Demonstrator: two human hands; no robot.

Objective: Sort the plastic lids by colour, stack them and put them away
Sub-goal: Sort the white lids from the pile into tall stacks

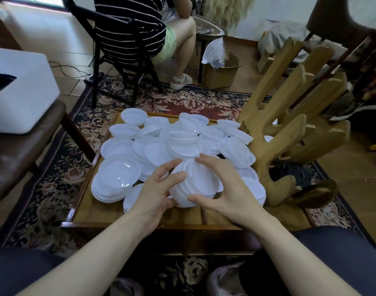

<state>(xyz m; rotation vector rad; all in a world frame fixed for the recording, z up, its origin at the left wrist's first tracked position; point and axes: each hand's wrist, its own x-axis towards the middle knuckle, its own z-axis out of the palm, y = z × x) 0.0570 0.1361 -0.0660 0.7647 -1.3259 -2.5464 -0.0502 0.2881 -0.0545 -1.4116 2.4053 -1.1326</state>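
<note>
Between the curled fingers (178,177) of both hands, a stack of white plastic lids (193,184) is cupped above a low wooden table (140,216). Left hand (159,189) presses one side, right hand (223,189) the other, thumbs underneath. Beyond the fingertips, loose white lids (178,139) lie heaped; black lids (294,171) sit right, behind a wooden rack (289,116).

I see a stack of white lids (193,184) tilted on its side, raised just above the heap of loose white lids (174,144) that covers the low wooden table (101,212). A few black lids (294,173) lie at the right edge.
</note>
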